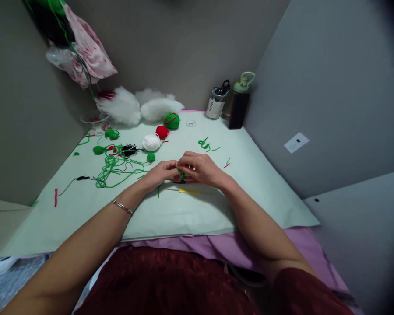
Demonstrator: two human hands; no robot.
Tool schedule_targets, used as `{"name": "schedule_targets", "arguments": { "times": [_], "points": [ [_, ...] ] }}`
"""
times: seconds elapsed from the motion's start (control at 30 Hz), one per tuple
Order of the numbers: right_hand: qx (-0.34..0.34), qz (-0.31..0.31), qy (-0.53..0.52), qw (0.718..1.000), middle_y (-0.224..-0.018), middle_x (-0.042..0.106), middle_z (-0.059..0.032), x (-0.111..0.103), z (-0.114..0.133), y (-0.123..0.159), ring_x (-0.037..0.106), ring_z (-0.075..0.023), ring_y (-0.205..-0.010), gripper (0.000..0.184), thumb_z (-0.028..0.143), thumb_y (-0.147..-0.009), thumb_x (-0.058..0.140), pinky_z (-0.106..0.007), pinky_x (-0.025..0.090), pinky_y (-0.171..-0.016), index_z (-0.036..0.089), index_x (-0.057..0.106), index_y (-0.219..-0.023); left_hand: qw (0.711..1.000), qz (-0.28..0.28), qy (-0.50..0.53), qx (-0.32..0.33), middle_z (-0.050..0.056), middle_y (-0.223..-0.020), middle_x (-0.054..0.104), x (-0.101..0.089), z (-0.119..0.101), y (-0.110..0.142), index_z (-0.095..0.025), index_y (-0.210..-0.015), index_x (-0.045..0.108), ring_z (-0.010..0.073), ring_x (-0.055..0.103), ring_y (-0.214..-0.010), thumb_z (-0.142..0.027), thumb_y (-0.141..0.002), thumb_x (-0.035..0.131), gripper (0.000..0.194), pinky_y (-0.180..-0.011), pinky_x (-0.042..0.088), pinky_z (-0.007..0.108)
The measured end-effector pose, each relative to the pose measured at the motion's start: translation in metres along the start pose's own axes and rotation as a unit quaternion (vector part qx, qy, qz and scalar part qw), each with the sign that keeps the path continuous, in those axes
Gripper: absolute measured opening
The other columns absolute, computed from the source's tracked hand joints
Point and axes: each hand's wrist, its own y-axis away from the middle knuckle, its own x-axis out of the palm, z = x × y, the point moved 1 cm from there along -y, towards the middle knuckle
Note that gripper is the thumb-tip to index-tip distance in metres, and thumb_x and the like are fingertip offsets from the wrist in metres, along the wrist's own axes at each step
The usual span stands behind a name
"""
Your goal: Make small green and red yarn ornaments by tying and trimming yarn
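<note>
Above the bench (265, 175), the left hand (166, 171) and right hand (202, 168) are meeting, fingertips pinching green yarn (181, 173); the yarn is likely behaving as light, limp and easily snagged, best gripped close to the worked loops.

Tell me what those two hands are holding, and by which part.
The left hand and right hand pinch green yarn between their fingertips; which part of the yarn they grip is too small to tell.
</note>
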Motion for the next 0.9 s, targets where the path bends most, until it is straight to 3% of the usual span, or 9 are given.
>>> {"name": "schedule_targets", "arguments": {
  "times": [0.1,0.2,0.4,0.5,0.57,0.73,0.9],
  "points": [
    [-0.005,-0.056,-0.072,0.996,-0.092,0.063,-0.0037,-0.003,0.003,-0.001,0.055,-0.0108,-0.074,0.015,0.026,-0.096,0.059,-0.025,0.042,-0.068,0.018,0.068,-0.087,1.0,0.006,0.021,0.001,0.003,-0.087,0.067,0.001,-0.003,0.002,-0.016,-0.095,0.07,0.0155,0.064,-0.08,-0.026,-0.077,0.069,0.02,-0.085,0.051,0.033],
    [0.036,-0.081,-0.184,0.979,-0.086,0.064,-0.0019,-0.005,0.002,-0.003,0.056,-0.0095,-0.068,0.017,0.031,-0.095,0.061,-0.024,0.045,-0.064,0.018,0.067,-0.085,0.999,0.001,0.038,0.005,0.001,-0.086,0.064,0.003,-0.009,0.005,-0.017,-0.091,0.068,0.0143,0.064,-0.079,-0.027,-0.079,0.068,0.016,-0.087,0.052,0.034],
    [0.124,-0.125,-0.387,0.905,-0.085,0.07,-0.0023,-0.009,-0.004,-0.004,0.062,-0.0091,-0.059,0.032,0.05,-0.09,0.063,-0.02,0.044,-0.049,0.019,0.059,-0.088,0.998,0.007,0.059,-0.006,0.001,-0.083,0.063,0.003,-0.012,0.006,-0.017,-0.084,0.063,0.0146,0.065,-0.077,-0.029,-0.077,0.073,0.018,-0.086,0.053,0.034],
    [0.171,-0.085,-0.446,0.874,-0.076,0.069,0.0003,-0.009,-0.005,-0.003,0.062,-0.0103,-0.054,0.038,0.057,-0.089,0.062,-0.02,0.044,-0.047,0.021,0.05,-0.089,0.998,0.018,0.068,0.003,0.002,-0.085,0.063,0.003,-0.01,0.006,-0.016,-0.084,0.064,0.0147,0.065,-0.078,-0.031,-0.078,0.074,0.018,-0.087,0.053,0.034],
    [0.183,-0.045,-0.458,0.869,-0.065,0.064,0.0033,-0.008,-0.005,-0.003,0.058,-0.0093,-0.048,0.039,0.058,-0.09,0.061,-0.02,0.042,-0.046,0.021,0.048,-0.088,0.997,0.019,0.074,0.011,0.002,-0.086,0.063,0.004,-0.01,0.006,-0.016,-0.085,0.064,0.0143,0.064,-0.079,-0.031,-0.078,0.075,0.019,-0.086,0.053,0.034],
    [0.173,-0.049,-0.424,0.888,-0.063,0.057,0.0052,-0.007,-0.007,-0.004,0.046,-0.0065,-0.051,0.031,0.048,-0.09,0.064,-0.02,0.037,-0.051,0.019,0.051,-0.086,0.995,-0.004,0.097,0.015,-0.002,-0.082,0.06,0.005,-0.017,0.009,-0.018,-0.092,0.063,0.0118,0.062,-0.069,-0.031,-0.076,0.079,0.026,-0.079,0.054,0.032],
    [0.1,-0.058,-0.246,0.962,-0.075,0.052,0.0029,-0.002,-0.002,-0.005,0.047,-0.0098,-0.065,0.018,0.031,-0.088,0.065,-0.024,0.04,-0.063,0.018,0.054,-0.083,0.99,-0.051,0.13,0.022,-0.001,-0.08,0.062,0.003,-0.018,0.006,-0.016,-0.09,0.061,0.011,0.063,-0.069,-0.031,-0.075,0.08,0.028,-0.074,0.052,0.027]
  ]
}}
